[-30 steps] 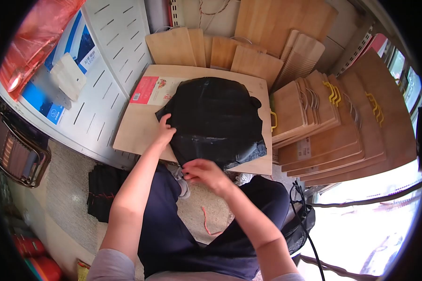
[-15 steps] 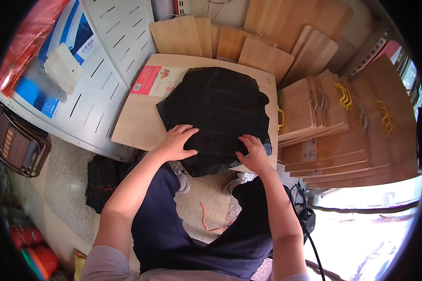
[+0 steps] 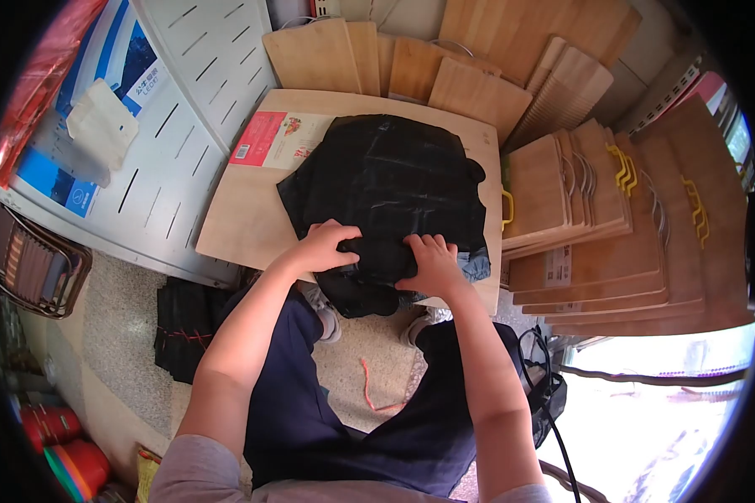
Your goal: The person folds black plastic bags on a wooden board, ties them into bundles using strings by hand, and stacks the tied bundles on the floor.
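Observation:
A pile of thin black plastic, which looks like plastic bags (image 3: pixel 394 176), lies spread on a light wooden board in front of me. Its near edge is bunched and hangs over the board's front. My left hand (image 3: pixel 327 246) is at the near left part, fingers bent and thumb pressed toward them with plastic between. Close by on the right, my right hand (image 3: pixel 434 264) has its fingers curled into the plastic and its thumb at the near edge. A greyish, shiny fold (image 3: pixel 476 265) shows beside the right hand. The undersides of the fingertips are hidden.
The wooden board (image 3: pixel 242 201) carries a pink-and-cream label (image 3: pixel 268 141). Cutting boards (image 3: pixel 533 189) stand at the right and back. A white slotted metal panel (image 3: pixel 176 134) rises at left. Black bundled material (image 3: pixel 183 323) and red string (image 3: pixel 367 386) lie on the floor.
My right hand has moved left, nearer my left hand, and its fingers have curled more. My left hand has closed somewhat. The plastic between them is more bunched, and the grey fold shows more.

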Demonstrator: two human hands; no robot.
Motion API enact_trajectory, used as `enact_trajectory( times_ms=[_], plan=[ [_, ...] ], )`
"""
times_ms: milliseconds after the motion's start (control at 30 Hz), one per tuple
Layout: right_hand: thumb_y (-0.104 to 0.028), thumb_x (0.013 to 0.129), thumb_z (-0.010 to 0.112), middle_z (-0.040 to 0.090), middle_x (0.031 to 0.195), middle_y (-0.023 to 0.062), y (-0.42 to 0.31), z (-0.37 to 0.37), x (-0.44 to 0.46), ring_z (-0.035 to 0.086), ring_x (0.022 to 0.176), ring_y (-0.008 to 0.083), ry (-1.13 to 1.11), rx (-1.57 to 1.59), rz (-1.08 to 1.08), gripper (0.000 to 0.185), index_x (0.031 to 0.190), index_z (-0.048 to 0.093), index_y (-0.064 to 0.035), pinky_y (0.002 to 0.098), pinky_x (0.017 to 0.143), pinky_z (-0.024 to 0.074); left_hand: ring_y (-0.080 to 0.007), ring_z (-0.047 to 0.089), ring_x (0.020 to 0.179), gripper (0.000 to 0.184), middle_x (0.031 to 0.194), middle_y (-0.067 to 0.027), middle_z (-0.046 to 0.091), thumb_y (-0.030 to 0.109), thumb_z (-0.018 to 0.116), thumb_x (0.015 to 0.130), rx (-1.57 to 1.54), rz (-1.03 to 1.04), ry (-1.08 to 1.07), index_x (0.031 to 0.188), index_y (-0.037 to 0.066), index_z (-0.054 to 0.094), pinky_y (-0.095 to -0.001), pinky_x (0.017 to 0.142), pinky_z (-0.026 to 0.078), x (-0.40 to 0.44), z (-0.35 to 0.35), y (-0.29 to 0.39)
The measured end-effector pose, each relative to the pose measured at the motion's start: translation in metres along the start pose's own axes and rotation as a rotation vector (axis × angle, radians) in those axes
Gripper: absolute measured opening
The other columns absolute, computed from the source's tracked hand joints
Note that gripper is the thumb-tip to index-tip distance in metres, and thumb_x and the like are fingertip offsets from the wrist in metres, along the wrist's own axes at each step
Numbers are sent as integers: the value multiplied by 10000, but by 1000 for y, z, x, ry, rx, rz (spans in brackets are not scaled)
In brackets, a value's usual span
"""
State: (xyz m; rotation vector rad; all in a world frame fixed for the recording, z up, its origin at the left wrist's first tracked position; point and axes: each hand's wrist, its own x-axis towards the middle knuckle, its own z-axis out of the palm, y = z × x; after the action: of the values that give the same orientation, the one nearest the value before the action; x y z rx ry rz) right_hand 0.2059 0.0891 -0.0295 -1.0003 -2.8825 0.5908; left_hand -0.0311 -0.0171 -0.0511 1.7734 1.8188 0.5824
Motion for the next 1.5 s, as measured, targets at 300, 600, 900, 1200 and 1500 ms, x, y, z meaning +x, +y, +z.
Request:
enact_trajectory(
  times_ms=[300, 600, 900, 1200, 1500],
  plan=[
    [-189, 653, 780, 605, 975, 124, 5, -2, -2, 524, 1049, 281, 139, 113, -158, 403, 1001, 616, -69, 463, 970, 360, -136, 508, 1178, 467, 1271, -111, 571, 38, 652, 789, -766, -215, 81, 1247, -8, 569, -258, 1004, 382, -38, -18, -15],
    [39, 685, 629, 669, 1048, 71, 50, -35, -61, 455, 1266, 238, 35, 974, -9, 196, 863, 592, -34, 356, 1044, 335, -283, 330, 1377, 54, 1420, -126, 474, 25, 566, 838, -736, -117, -79, 810, 63, 592, -361, 1091, 246, -75, -48, -16],
    [89, 651, 589, 677, 1065, 70, 74, -37, -95, 468, 1250, 237, -76, 1018, -14, 256, 861, 614, -55, 378, 1096, 279, -255, 378, 1337, 52, 1418, -156, 435, 28, 633, 795, -544, -141, -76, 803, 78, 618, -360, 1043, 316, -91, -42, -18],
    [36, 755, 588, 629, 972, 38, 60, -36, -52, 567, 910, 95, 106, 965, 112, 250, 998, 604, -18, 242, 803, 457, -147, 548, 1047, 194, 1078, -54, 606, -45, 624, 768, -706, -113, -25, 936, 47, 596, -279, 915, 415, -70, -52, -8],
    [-39, 811, 625, 631, 1053, 171, 33, -13, 6, 619, 975, 318, 657, 426, -62, 349, 1157, 582, -33, 375, 829, 500, -106, 593, 793, 246, 943, -22, 593, 152, 641, 895, -851, -378, 281, 1119, 81, 571, -241, 661, 484, -27, -37, 18]
  ],
)
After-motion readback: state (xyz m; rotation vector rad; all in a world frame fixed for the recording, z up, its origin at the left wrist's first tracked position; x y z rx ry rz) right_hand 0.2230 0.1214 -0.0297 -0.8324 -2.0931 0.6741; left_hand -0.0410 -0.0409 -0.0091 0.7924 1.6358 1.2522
